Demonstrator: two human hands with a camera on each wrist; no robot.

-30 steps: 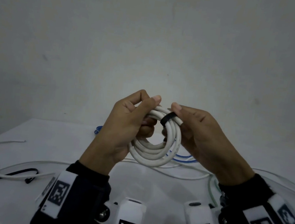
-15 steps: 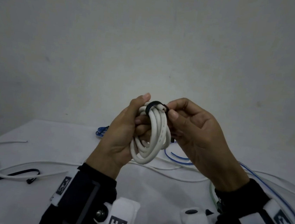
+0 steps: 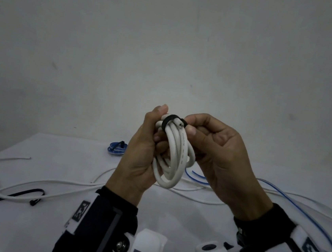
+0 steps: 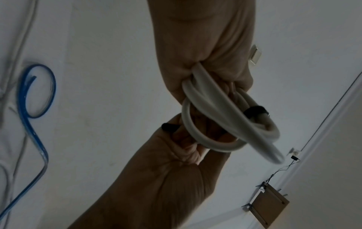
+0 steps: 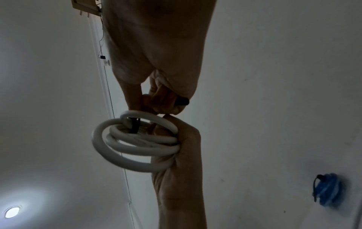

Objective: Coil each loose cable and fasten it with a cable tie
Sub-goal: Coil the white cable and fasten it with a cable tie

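left hand (image 3: 139, 154) fingers curled through thick white round cable coil (image 3: 172, 159), gripping loops so they can't spring apart; coil held upright above white table (image 3: 57, 167), mid-frame. right hand (image 3: 218, 152) pinches tail of black strap tie (image 3: 172, 120) at coil's 12 o'clock, likely cinching. tied blue coil (image 3: 117, 148) at 10 o'clock, already done.

Head view looks down; both wrist views look up, close, sharing the white coil (image 3: 175, 158).

A white table (image 3: 58, 155) against a plain grey wall (image 3: 170, 43), ceiling lamp (image 5: 12, 212) lit
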